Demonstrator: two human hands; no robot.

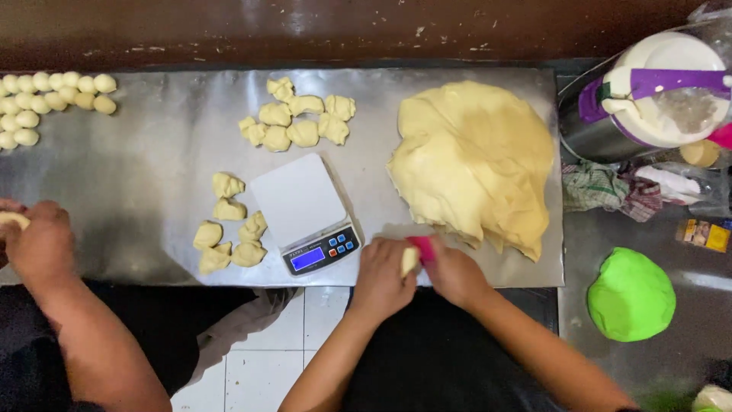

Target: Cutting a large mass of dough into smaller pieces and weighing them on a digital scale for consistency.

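A big mound of pale yellow dough [474,162] lies on the steel worktop [145,175]. At its near edge my left hand [381,276] pinches a small dough piece [410,260]. My right hand [450,271] grips a pink scraper [422,247] right against that piece. A white digital scale [305,212] with a bare platform stands just left of my hands. Cut dough chunks [229,233] lie left of the scale, and another cluster of chunks [297,120] sits behind it.
Another person's hand [38,243] works a dough piece at the left edge, near rows of rolled dough balls [46,103]. At the right are a green dough ball [631,294], a lidded metal container [656,91] and a checked cloth [610,189].
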